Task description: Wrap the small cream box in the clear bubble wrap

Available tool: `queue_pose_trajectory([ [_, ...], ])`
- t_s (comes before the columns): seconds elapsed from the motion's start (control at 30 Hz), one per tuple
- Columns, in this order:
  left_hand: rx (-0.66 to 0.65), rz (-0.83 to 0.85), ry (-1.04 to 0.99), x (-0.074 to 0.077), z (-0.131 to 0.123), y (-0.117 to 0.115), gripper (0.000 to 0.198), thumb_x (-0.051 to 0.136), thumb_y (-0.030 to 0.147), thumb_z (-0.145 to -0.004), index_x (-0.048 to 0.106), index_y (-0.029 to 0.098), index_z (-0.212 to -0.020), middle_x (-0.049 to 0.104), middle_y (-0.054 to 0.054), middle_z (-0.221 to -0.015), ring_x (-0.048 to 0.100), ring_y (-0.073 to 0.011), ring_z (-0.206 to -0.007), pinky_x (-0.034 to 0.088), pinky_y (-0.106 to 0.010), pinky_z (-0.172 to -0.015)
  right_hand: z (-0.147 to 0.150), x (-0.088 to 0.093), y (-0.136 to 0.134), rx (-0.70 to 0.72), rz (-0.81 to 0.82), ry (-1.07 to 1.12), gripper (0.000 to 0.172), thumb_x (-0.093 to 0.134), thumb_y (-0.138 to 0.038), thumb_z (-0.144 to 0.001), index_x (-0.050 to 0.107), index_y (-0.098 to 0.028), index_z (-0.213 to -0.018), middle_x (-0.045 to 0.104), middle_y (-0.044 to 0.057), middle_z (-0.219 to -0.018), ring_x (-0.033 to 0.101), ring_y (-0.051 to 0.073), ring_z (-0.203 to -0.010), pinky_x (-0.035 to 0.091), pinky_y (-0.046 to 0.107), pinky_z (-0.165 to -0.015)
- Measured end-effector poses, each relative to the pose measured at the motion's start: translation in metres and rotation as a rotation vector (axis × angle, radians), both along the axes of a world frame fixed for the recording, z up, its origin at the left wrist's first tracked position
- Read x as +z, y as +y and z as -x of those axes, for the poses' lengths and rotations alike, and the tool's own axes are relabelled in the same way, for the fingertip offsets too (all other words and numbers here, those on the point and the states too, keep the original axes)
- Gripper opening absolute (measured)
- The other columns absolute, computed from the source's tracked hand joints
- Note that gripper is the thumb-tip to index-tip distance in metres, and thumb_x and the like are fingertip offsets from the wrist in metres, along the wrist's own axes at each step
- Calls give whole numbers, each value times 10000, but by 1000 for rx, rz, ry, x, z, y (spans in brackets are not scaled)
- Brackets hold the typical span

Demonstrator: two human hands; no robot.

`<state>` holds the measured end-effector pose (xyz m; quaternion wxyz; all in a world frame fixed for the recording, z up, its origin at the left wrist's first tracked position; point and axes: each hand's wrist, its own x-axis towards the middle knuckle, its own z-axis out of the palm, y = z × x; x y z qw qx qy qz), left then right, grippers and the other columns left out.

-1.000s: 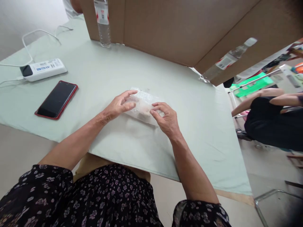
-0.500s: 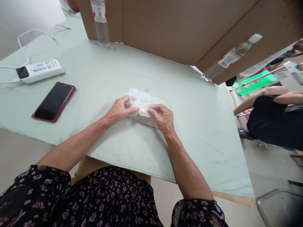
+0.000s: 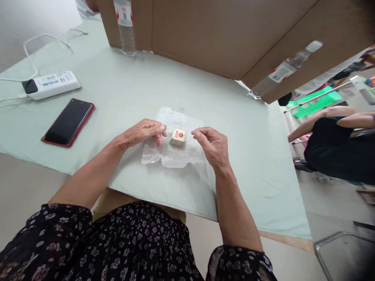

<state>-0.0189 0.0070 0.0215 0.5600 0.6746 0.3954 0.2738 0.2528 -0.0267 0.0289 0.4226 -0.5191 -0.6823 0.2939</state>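
A sheet of clear bubble wrap [image 3: 164, 156] lies spread flat on the pale green tablecloth [image 3: 125, 89]. A small tan box [image 3: 178, 137] with a red mark sits uncovered in its middle. My left hand [image 3: 142, 132] is just left of the box, fingers curled, its fingertips pinched down on the sheet. My right hand [image 3: 213, 146] is just right of the box, thumb and forefinger pinched at the sheet's right edge. Neither hand touches the box.
A red-cased phone [image 3: 68, 121] and a white power strip [image 3: 51, 84] with cables lie at the left. Two water bottles [image 3: 125, 25] [image 3: 283, 72] stand against a cardboard wall [image 3: 211, 35] at the back. Another person in black [image 3: 336, 148] sits at the right.
The bubble wrap was bunched around the box between my hands; now it is unfolded flat and the box shows. My hands have moved apart to either side.
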Motion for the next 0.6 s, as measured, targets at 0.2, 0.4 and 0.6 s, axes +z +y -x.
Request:
queue_pose_trajectory([
  [0.2,-21,-376,300,-12,-11,2,385,670,403,-768,710,201,-1094,735,-86,-1140,649,-265,-1059,517,-415,-920,9,-35,15,47,-14,-145,446,745,-402,-788,681,-232,-1196,731,90,-1237,687,255,-1071,566,440,-902],
  [0.4,-148,-609,480,-26,-17,1,483,670,422,-778,643,237,-1223,658,-91,-1317,557,-314,-1259,401,-481,-1080,8,-35,14,87,-43,-186,322,727,-377,-822,716,-234,-1111,768,53,-1083,719,223,-932,553,437,-936],
  [0.6,-155,-638,553,-26,-19,-1,503,666,420,-785,609,210,-1238,624,-117,-1340,541,-324,-1261,395,-465,-1052,9,-33,13,105,-122,-368,364,762,-367,-815,695,-236,-1148,761,82,-1141,709,264,-990,510,462,-953],
])
